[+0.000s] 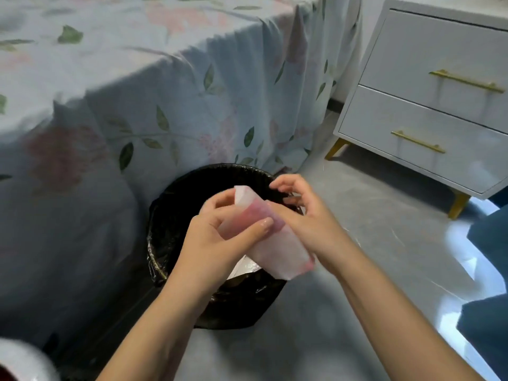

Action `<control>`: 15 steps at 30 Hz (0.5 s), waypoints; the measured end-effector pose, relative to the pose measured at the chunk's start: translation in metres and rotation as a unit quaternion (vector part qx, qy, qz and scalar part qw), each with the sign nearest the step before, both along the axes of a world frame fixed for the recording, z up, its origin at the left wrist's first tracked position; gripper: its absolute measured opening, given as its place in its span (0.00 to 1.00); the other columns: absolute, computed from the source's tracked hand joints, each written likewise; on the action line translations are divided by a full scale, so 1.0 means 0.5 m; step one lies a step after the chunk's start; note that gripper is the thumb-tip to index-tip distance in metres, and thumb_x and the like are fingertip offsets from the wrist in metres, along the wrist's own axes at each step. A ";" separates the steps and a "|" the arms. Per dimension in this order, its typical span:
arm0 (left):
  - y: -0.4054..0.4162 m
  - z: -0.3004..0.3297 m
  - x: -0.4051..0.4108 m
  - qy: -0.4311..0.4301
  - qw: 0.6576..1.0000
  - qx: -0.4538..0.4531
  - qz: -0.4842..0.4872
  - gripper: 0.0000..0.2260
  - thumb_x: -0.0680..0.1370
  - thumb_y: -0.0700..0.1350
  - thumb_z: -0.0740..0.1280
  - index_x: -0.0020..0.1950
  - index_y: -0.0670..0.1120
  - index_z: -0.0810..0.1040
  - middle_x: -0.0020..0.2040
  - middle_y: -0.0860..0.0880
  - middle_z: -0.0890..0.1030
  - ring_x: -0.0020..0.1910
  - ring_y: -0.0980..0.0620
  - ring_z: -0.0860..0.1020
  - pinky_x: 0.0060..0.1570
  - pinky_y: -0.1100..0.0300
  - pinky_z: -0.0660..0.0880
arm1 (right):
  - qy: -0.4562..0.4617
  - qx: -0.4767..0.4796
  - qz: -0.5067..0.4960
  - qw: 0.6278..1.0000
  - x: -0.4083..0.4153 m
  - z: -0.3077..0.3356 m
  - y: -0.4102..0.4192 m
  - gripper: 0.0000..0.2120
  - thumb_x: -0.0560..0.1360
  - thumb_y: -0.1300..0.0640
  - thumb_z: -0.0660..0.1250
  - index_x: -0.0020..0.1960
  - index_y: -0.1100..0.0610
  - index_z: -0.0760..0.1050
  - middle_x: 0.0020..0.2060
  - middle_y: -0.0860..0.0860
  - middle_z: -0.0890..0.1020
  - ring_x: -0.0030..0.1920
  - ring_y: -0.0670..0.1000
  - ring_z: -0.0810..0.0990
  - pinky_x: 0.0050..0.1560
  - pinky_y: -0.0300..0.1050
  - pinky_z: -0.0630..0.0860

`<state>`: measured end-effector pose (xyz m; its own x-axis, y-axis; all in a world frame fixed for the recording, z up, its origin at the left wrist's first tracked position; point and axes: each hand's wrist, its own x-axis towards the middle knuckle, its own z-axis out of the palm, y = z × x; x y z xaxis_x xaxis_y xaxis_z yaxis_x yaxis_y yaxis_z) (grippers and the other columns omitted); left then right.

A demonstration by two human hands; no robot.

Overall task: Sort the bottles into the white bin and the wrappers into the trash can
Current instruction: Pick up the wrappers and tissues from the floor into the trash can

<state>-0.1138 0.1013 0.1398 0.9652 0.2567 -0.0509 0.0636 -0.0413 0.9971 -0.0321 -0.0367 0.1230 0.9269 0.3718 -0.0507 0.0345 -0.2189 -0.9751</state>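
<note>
We have the wrapper (pixel 268 237) in both hands, a pale pink-and-white plastic sleeve, blurred with motion, held in the air right over the mouth of the trash can (pixel 176 204). Its long axis runs from about eleven o'clock, where the white end pokes up, down to five o'clock, where the other end hangs past the can's near rim. Our left hand (pixel 220 243) grips it from the eight o'clock side, thumb laid across the pink middle and fingers curled behind. Our right hand (pixel 305 221) closes on it from the three o'clock side, palm against the sleeve; its upper fingers look half spread, so how firmly it pinches we cannot tell. Both hands are equally near, both touching. The black-lined opening sits directly beneath, toward twelve o'clock of the wrists, and something pale already lies inside. By our reading, the drop only needs the fingers to let go, though that trailing five o'clock end could catch the rim. At nine o'clock hangs the floral tablecloth (pixel 137 105); at two o'clock stands the white nightstand (pixel 439 111).
</note>
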 end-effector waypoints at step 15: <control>0.007 -0.034 0.001 0.049 0.979 0.073 0.182 0.16 0.64 0.48 0.79 0.46 0.50 0.76 0.42 0.54 0.81 0.40 0.59 0.79 0.36 0.64 0.76 | 0.152 -0.045 0.180 0.971 -0.026 0.006 -0.025 0.04 0.73 0.64 0.69 0.48 0.61 0.79 0.36 0.51 0.81 0.34 0.45 0.80 0.31 0.36 0.75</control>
<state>-0.1135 0.1050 0.1230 0.8005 0.5945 -0.0763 0.1959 -0.1391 0.9707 -0.0453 -0.0490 0.1262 0.6753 0.6498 -0.3490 -0.1628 -0.3302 -0.9297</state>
